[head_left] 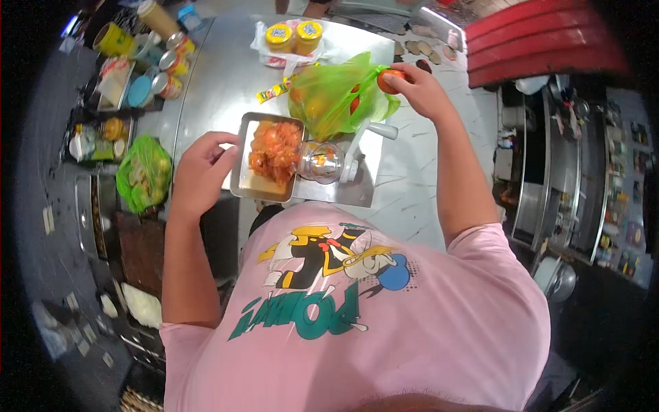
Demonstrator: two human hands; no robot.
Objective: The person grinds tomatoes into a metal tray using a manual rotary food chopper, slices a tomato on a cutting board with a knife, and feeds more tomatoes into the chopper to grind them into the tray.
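Note:
My right hand [420, 90] holds a red tomato [390, 81] beside the mouth of a green plastic bag [336, 89]. More red and yellowish produce shows through the bag. My left hand [202, 168] is at the left side of a rectangular metal tray [240, 175], its thumb and fingers closed at the rim. Chopped or ground orange-red tomato [274, 152] is heaped in the tray. Against the tray's right side stands a hand-cranked grinder [322, 163] with a clear, shiny body and a pale crank handle [382, 130].
Two yellow-lidded jars [294, 39] stand in a white bag at the back of the metal table [223, 69]. A yellow sachet strip [274, 90] lies near the green bag. Cans and bottles [168, 63] crowd the left, above another green bag [144, 174]. Shelves [549, 165] line the right.

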